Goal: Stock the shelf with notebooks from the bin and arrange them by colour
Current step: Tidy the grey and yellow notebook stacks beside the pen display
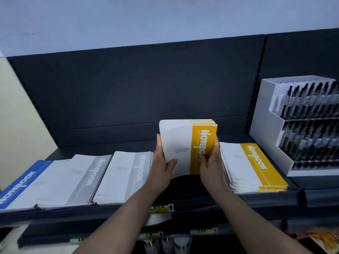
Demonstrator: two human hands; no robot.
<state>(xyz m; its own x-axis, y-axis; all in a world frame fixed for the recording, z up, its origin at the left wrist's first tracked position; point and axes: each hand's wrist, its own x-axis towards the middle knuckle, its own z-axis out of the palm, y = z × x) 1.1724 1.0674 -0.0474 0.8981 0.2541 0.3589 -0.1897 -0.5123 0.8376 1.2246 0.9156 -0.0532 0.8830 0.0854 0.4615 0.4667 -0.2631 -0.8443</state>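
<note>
Both hands grip a yellow stack [187, 145] of notebooks, held upright above the shelf [192, 200]: the left hand [162, 162] clasps its left edge, the right hand [211, 160] its right edge. It stands between the grey stacks [124, 176] and a flat yellow pile [253, 165]. A blue notebook [22, 182] lies far left.

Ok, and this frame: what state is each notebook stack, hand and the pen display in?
Held yellow notebook stack: on end over the gap, in both hands.
Left hand: grips its left edge.
Right hand: grips its right edge.
Shelved yellow notebook stack: lying flat.
Left grey notebook stack: lying flat.
Right grey notebook stack: lying flat.
Blue notebook stack: lying flat.
Pen display: stocked with pens.
</note>
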